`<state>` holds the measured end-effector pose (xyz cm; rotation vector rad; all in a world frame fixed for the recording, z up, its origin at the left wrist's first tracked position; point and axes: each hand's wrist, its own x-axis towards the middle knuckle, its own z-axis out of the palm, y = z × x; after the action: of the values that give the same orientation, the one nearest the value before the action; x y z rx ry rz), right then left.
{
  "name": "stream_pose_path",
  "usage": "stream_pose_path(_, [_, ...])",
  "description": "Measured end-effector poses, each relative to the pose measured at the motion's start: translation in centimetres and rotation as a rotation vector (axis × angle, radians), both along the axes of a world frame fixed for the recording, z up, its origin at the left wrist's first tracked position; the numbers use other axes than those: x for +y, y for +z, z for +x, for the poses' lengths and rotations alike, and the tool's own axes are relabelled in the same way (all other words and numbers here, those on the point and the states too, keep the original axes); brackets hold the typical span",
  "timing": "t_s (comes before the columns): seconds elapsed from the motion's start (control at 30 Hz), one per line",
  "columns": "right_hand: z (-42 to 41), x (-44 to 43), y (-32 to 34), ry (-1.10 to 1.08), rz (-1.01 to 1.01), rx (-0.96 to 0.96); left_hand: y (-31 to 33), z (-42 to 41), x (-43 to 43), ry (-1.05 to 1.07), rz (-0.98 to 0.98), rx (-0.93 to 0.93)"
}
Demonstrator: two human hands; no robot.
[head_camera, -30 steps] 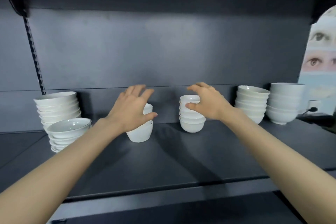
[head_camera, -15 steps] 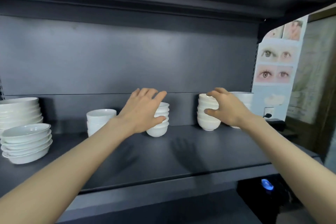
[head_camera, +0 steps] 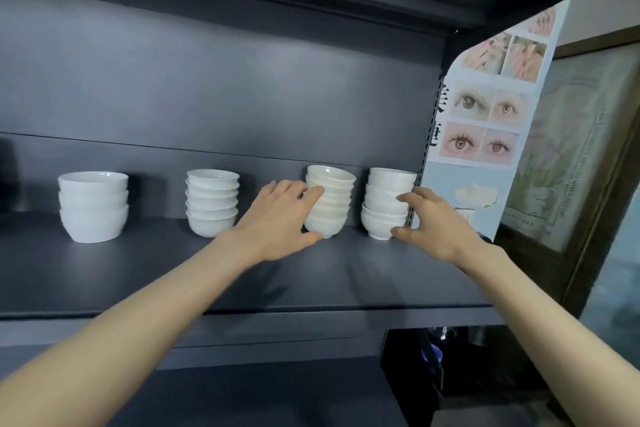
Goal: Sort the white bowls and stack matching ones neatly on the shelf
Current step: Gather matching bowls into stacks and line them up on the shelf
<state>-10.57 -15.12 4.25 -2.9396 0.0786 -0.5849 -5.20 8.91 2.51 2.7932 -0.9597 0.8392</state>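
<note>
On the shelf (head_camera: 173, 274) four stacks of white bowls stood in a row near the back wall. The first stack (head_camera: 93, 204), of wider bowls, and the second stack (head_camera: 212, 201) were untouched. The left hand (head_camera: 277, 222) lay spread against the left side of the third stack (head_camera: 332, 204), fingers fairly straight and high, thumb low by the base. It was touching the stack rather than clasping it, and the top bowl sat tilted. The right hand (head_camera: 436, 225) bracketed the fourth stack (head_camera: 386, 201), forefinger high and thumb at the bottom bowl, but whether it truly gripped could not be told. That stack looked slightly uneven. The bowls were probably glazed ceramic: stiff, slick, brittle, and heavy as a stack. It would likely be best to hold a stack under the lowest bowl with the top steadied, or to lift bowls singly by the rim. No mark showed on any bowl. The poster (head_camera: 485, 121) to the right carried dark characters along its left edge, too cut off to read.
</note>
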Motion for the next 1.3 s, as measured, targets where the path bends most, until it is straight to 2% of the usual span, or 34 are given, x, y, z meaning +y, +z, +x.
stream_pose_path(0.3, [4.6, -8.5, -1.1, 0.009, 0.051, -0.009, 0.4, 5.1, -8.9, -0.039, -0.054, 0.07])
stream_pose_path(0.6, [13.3, -14.8, -2.6, 0.032, 0.108, 0.023, -2.0, 14.9, -16.5, -0.14, -0.309, 0.296])
stream_pose_path(0.87, [20.6, -19.0, -5.5, 0.098, 0.379, 0.143, -3.7, 20.8, -22.9, -0.225, -0.642, 0.406])
stream_pose_path(1.1, [25.9, -20.9, -7.8, 0.288, 0.686, 0.257, -4.4, 24.8, -25.9, -0.167, -0.995, 0.641])
stream_pose_path(1.3, [29.4, -21.9, -9.6, 0.48, 0.831, 0.276, -4.6, 26.7, -27.4, -0.229, -1.161, 0.647])
